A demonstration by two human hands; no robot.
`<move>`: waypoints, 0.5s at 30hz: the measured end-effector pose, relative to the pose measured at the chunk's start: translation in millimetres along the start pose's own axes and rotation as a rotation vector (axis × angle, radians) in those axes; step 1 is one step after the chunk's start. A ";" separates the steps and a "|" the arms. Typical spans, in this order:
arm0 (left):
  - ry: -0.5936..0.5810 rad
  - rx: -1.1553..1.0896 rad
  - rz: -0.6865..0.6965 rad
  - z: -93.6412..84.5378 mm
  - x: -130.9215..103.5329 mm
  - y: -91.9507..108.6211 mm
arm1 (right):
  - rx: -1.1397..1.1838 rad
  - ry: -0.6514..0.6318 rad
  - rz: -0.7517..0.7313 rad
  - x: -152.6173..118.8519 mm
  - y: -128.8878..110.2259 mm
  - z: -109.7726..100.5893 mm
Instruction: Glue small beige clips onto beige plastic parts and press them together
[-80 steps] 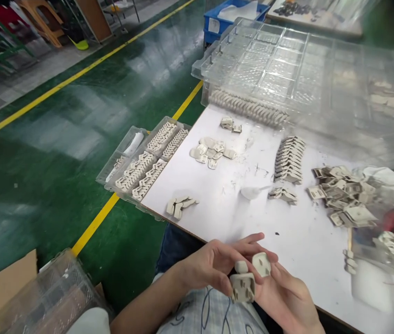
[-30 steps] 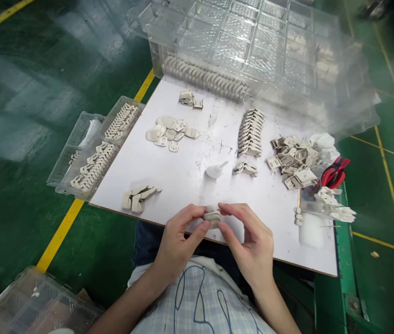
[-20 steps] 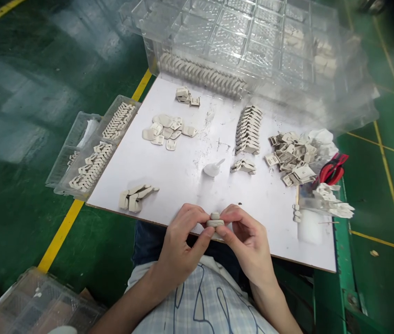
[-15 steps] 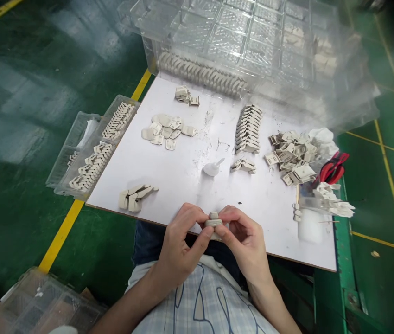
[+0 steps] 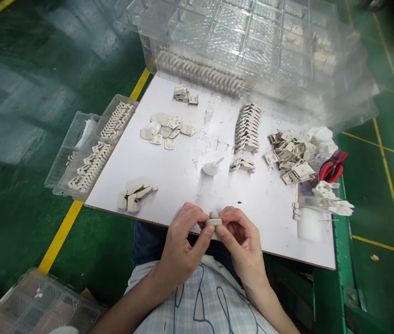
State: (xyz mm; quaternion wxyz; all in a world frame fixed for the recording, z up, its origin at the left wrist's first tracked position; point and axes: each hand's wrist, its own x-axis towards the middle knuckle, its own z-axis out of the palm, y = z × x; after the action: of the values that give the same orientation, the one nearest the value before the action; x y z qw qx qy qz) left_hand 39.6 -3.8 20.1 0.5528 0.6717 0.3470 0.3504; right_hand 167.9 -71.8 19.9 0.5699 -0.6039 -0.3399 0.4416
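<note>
Between the fingertips of both hands is a small beige plastic part (image 5: 213, 222), held just over the board's near edge. My left hand (image 5: 187, 236) pinches its left side, thumb below and index finger above. The same kind of pinch by my right hand (image 5: 240, 234) closes on its right side. What the part looks like underneath is hidden by the thumbs. Beyond the hands stands a small white bottle with a thin nozzle (image 5: 211, 168). Angled beige parts (image 5: 135, 197) lie to the left, and a short group of similar parts (image 5: 242, 164) lies ahead to the right.
On the white board (image 5: 179, 178) are flat beige pieces (image 5: 165, 127), a stacked row of parts (image 5: 248, 129) and a loose heap (image 5: 292, 150). Red-handled tools (image 5: 332, 168) and a white roll (image 5: 309, 225) stand right. Clear compartment trays (image 5: 245, 41) fill the back; another parts tray (image 5: 94, 148) adjoins the left edge.
Both hands keep their pinch on the beige part, with hardly any finger movement. The whole view has shifted very slightly.
</note>
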 end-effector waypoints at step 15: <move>0.030 0.047 0.085 -1.4 0.9 0.8 | -0.065 0.021 -0.063 2.1 -3.9 0.1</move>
State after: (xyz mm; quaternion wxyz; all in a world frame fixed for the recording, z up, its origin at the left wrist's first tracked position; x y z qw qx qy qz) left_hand 38.9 -2.4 21.2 0.5165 0.6933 0.3345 0.3751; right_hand 168.9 -69.4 23.4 0.5671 -0.6156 -0.3668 0.4061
